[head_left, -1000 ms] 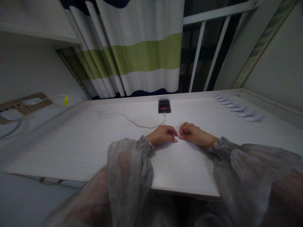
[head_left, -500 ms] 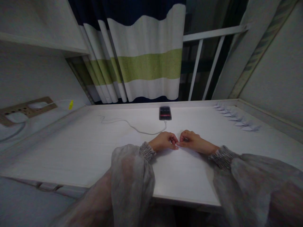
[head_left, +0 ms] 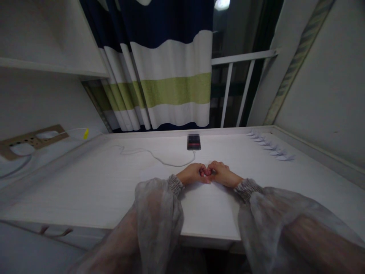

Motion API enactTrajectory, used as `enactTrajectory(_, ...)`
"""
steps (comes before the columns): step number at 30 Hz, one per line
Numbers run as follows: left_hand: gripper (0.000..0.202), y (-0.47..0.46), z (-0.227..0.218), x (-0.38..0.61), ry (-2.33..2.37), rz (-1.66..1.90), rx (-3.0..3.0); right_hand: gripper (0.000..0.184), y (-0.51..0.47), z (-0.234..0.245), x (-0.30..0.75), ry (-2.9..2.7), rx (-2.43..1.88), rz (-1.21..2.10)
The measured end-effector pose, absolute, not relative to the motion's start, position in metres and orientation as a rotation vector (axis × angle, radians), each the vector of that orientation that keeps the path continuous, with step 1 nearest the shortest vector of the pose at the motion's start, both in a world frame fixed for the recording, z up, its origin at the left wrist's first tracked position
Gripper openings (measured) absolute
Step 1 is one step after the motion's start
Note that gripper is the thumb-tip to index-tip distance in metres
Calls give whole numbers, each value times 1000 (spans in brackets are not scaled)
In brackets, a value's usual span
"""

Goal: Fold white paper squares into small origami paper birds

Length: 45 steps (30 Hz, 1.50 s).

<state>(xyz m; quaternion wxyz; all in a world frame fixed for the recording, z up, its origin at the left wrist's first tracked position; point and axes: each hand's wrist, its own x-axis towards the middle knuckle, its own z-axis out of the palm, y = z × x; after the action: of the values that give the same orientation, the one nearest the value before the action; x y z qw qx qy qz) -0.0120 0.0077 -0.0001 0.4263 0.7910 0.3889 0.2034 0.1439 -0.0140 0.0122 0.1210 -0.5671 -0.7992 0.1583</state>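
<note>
Both left hand (head_left: pixel 191 173) and right hand (head_left: pixel 224 174) meet; I can't tell if my grip holds anything; nudging forward could drag the cable (head_left: pixel 176 166).

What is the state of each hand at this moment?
Left hand: curled, partly closed; anything held cannot be told.
Right hand: curled likewise; anything held cannot be told.

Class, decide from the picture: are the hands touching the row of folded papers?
No: desk shows between the papers and both the left hand and right hand.
</note>
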Motion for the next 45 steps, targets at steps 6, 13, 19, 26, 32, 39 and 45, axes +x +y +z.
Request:
enactTrajectory(6, 35, 9, 0, -19, 893, 443, 2059, 17, -16, 10, 147, -2327, -1620, 433)
enactTrajectory(13, 36, 11, 3, -22, 928, 353, 2128, 11, -16, 9, 149, -2300, -1567, 433)
enactTrajectory(19, 37, 12, 1, -22, 938, 329, 2165, 4, -7, 6, 157, -2333, -1399, 525)
enactTrajectory(26, 34, 9, -1, -22, 969, 380, 2120, 10, 3, 4, 170, -2372, -1169, 669)
enactTrajectory(32, 33, 7, 1, -21, 958, 406, 2111, 15, 2, -1, 170, -2298, -1211, 704)
enactTrajectory(39, 39, 3, 3, -21, 958, 453, 1991, 9, -4, -3, 157, -2245, -1371, 557)
enactTrajectory(45, 40, 4, 1, -22, 955, 451, 1984, 11, 3, 1, 165, -2309, -1193, 663)
